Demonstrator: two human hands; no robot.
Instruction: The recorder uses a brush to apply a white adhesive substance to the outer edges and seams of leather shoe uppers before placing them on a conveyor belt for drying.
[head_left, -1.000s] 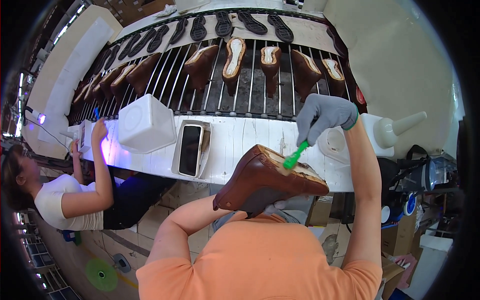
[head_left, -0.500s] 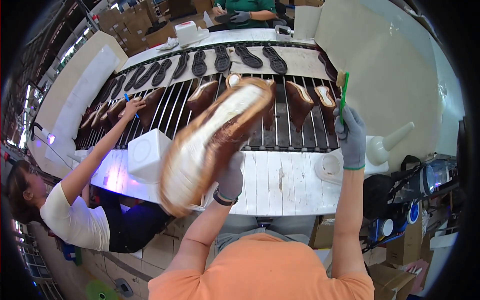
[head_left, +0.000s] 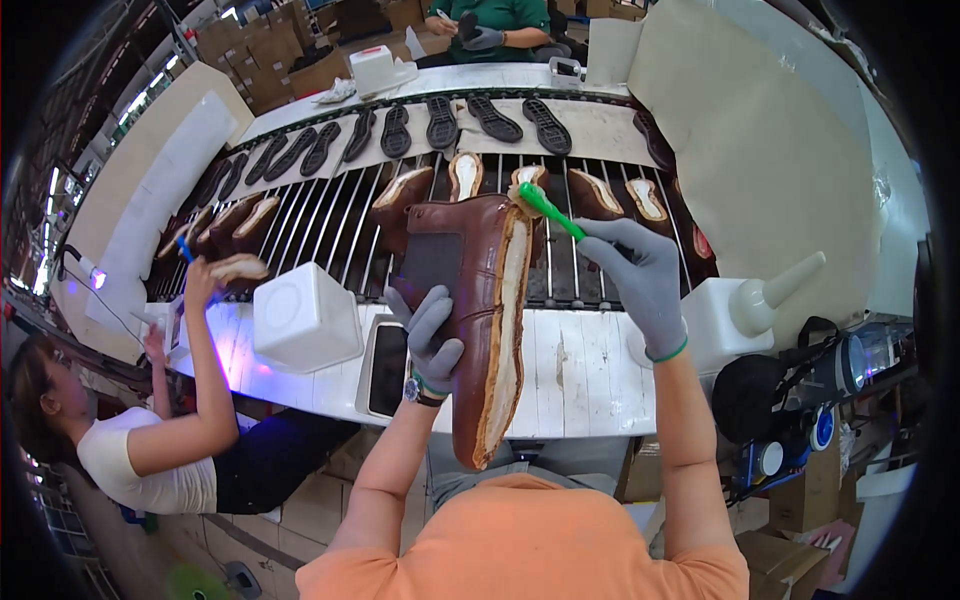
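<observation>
Brushing along the pale sole edge of a brown boot (head_left: 480, 320), judging by the head view: left hand (head_left: 430, 335) closed around the boot's shaft, holding it upended above the counter (head_left: 580, 370); right hand (head_left: 640, 275) pinching a green brush (head_left: 548, 210) at the toe. Next calls for a steady stroke down the rim, wrist bent, forearm raised.

White slatted bench (head_left: 585, 370) fronts a barred conveyor rack (head_left: 330, 215) — stacked cardboard boxes (head_left: 270, 50) behind.

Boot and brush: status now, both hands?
Left hand grips brown boot, bottom edge turned up. Right hand holds green brush, bristles at the boot's toe end. Nothing between hands and boot.
</observation>
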